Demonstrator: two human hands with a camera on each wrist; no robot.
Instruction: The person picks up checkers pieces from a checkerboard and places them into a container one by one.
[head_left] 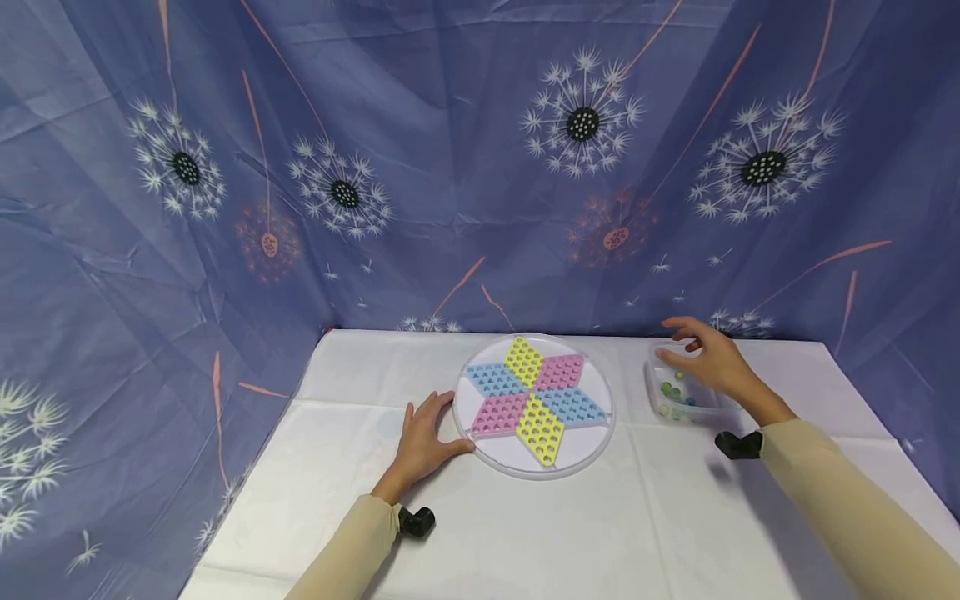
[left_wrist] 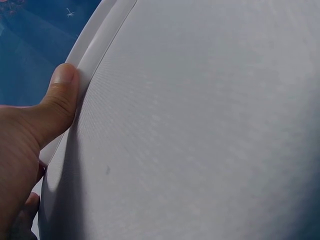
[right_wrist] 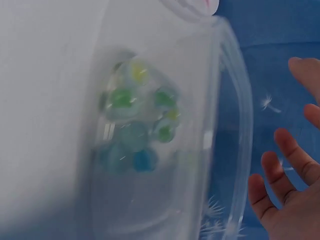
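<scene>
A round white Chinese checkers board (head_left: 495, 451) lies on the table, with a six-pointed star of pink, yellow and blue dimpled points. My left hand (head_left: 424, 442) rests at its left edge, thumb and fingers spread; the left wrist view has the thumb (left_wrist: 62, 95) against the rim. Over to the right stands a clear plastic box (head_left: 654, 392) holding several green, yellow and blue glass marbles (right_wrist: 122, 98). Above this box is my right hand (head_left: 708, 360), its fingers loosely bent and apart from the thumb. Nothing shows between them in the right wrist view.
A white cloth (head_left: 585, 533) covers the table. Blue curtain fabric (head_left: 465, 167) with a dandelion print hangs close behind the board and box, and also along the left side. Dark wrist mounts (head_left: 417, 522) stick out from both sleeves.
</scene>
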